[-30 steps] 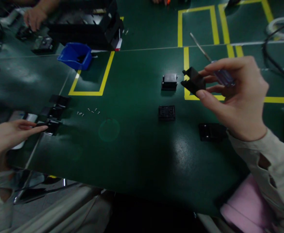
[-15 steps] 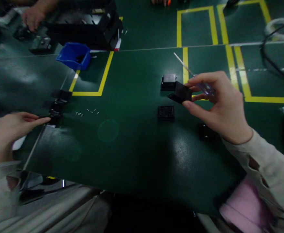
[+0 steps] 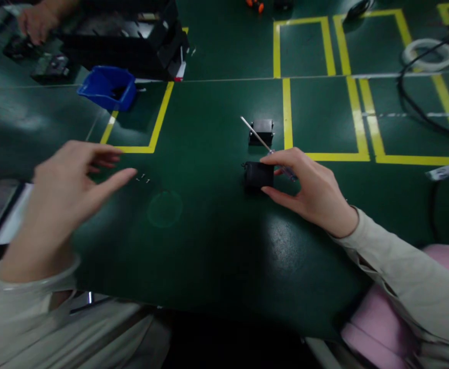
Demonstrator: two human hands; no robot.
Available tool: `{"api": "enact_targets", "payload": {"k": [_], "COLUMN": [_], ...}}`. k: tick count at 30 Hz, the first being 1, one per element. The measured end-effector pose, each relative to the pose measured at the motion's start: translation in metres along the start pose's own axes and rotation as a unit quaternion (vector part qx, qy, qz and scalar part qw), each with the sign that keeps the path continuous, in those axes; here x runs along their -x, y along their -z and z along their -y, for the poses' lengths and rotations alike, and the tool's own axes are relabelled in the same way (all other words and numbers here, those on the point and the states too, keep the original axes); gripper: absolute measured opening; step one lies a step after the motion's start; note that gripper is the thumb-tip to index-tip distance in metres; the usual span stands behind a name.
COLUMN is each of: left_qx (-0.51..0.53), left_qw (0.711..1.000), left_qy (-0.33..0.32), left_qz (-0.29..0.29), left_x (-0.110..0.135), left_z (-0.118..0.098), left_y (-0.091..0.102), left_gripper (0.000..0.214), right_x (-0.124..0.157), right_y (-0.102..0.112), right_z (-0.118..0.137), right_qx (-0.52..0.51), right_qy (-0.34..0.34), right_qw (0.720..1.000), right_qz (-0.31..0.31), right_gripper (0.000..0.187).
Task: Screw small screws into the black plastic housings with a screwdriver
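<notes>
My right hand [image 3: 304, 189] grips a black plastic cover [image 3: 259, 175] between thumb and fingers, low over the spot where a flat black part lay; that part is now hidden. A screwdriver with a clear handle [image 3: 289, 173] is also tucked in this hand, its thin shaft [image 3: 257, 136] pointing up and left. Just behind the cover stands another black box [image 3: 261, 131] with small metal bits at its sides. My left hand [image 3: 76, 184] hangs over the table's left part, thumb and fingers apart, nothing in it. Several small screws [image 3: 143, 178] lie right beside its thumb.
A blue bin [image 3: 111, 87] stands at the back left, in front of stacked black trays [image 3: 132, 46]. Another person's hand [image 3: 38, 23] is at the far left. Yellow tape [image 3: 287, 113] marks the green table [image 3: 209, 246]. A white ring [image 3: 429, 55] and black cable [image 3: 412, 97] lie right.
My right hand has brought the cover left and down over the flat black part. My left hand has left the black pieces at the left edge and moved up and right, its fingers spread.
</notes>
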State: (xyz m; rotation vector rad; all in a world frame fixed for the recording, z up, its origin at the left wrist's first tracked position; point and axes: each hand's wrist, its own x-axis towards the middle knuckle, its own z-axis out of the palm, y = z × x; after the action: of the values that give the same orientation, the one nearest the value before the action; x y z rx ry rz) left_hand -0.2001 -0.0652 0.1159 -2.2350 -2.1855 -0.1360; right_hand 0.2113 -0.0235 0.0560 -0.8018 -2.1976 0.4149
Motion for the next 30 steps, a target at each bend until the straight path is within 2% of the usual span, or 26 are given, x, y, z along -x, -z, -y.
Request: {"api": "enact_targets", "payload": {"k": [2, 4, 6, 8, 13, 15, 17, 18, 20, 22, 24, 26, 27, 28, 30], "left_qx": [0.070, 0.144, 0.196, 0.204, 0.237, 0.297, 0.417, 0.495, 0.634, 0.706, 0.730, 0.736, 0.736, 0.731, 0.697], "left_qw": [0.986, 0.962, 0.936, 0.928, 0.916, 0.912, 0.885, 0.850, 0.743, 0.650, 0.604, 0.591, 0.594, 0.607, 0.666], "left_qy": [-0.136, -0.221, -0.284, -0.307, -0.320, -0.282, -0.200, -0.142, -0.034, 0.039, 0.074, 0.080, 0.072, 0.054, -0.010], "left_qz": [-0.059, -0.065, -0.071, -0.060, -0.053, -0.021, 0.057, 0.113, 0.214, 0.279, 0.310, 0.320, 0.317, 0.308, 0.264], "left_x": [-0.008, -0.014, -0.018, -0.019, -0.022, -0.025, -0.028, -0.030, -0.032, -0.033, -0.033, -0.033, -0.034, -0.035, -0.039], "left_z": [-0.063, -0.108, -0.135, -0.152, -0.165, -0.165, -0.165, -0.164, -0.164, -0.165, -0.165, -0.166, -0.167, -0.167, -0.169], "left_y": [-0.011, -0.024, -0.033, -0.039, -0.045, -0.051, -0.059, -0.063, -0.071, -0.077, -0.080, -0.079, -0.078, -0.077, -0.072], "left_gripper": [0.056, 0.061, 0.063, 0.058, 0.034, 0.035, 0.037, 0.038, 0.042, 0.045, 0.047, 0.048, 0.047, 0.045, 0.040], "right_x": [0.001, 0.001, 0.002, 0.003, 0.003, 0.002, 0.001, 0.001, 0.000, -0.001, -0.002, -0.003, -0.004, -0.004, -0.004], "right_y": [-0.001, -0.002, -0.003, -0.005, -0.005, -0.004, -0.003, -0.003, -0.004, -0.006, -0.008, -0.008, -0.007, -0.006, -0.005], "right_z": [0.001, 0.002, 0.003, 0.003, 0.005, 0.004, 0.002, 0.000, -0.004, -0.007, -0.009, -0.008, -0.008, -0.007, -0.007], "right_qx": [-0.015, -0.022, -0.020, -0.017, -0.037, -0.057, -0.095, -0.122, -0.168, -0.186, -0.195, -0.213, -0.225, -0.235, -0.246], "right_qy": [0.008, 0.016, 0.021, 0.024, 0.042, 0.012, -0.042, -0.069, -0.115, -0.143, -0.162, -0.180, -0.187, -0.192, -0.193], "right_qw": [1.000, 1.000, 1.000, 0.999, 0.998, 0.998, 0.994, 0.989, 0.974, 0.961, 0.951, 0.943, 0.940, 0.939, 0.943], "right_qz": [0.002, 0.003, 0.008, 0.015, 0.017, 0.006, -0.028, -0.052, -0.104, -0.150, -0.178, -0.183, -0.176, -0.163, -0.118], "right_gripper": [0.047, 0.047, 0.047, 0.047, 0.045, 0.041, 0.039, 0.039, 0.034, 0.024, 0.016, 0.018, 0.020, 0.021, 0.019]}}
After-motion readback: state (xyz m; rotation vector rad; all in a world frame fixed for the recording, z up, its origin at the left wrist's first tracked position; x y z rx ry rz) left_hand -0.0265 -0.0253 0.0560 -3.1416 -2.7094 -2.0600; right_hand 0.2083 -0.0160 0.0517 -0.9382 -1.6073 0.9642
